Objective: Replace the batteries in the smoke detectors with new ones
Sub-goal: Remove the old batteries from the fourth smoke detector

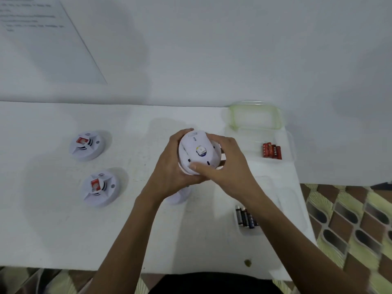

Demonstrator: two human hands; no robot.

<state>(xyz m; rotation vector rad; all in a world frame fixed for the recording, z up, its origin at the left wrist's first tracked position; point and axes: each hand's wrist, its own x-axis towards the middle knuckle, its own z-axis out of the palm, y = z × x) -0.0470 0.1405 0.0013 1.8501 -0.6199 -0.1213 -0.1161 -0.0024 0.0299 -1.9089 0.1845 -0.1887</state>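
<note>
Left hand (169, 166): fingers wrapped around round white plastic smoke detector (196, 152), frame centre.
Right hand (227, 166): fingers gripping same detector.

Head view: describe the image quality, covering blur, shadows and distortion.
Head view: soft overall; the sheet of paper on the wall shows text too blurred to read. Wide-angle bending curves the table edges. Faint, diffuse shadows sit beside the two smoke detectors on the left. No harsh glare; the held smoke detector between both hands stays reasonably clear.
</note>
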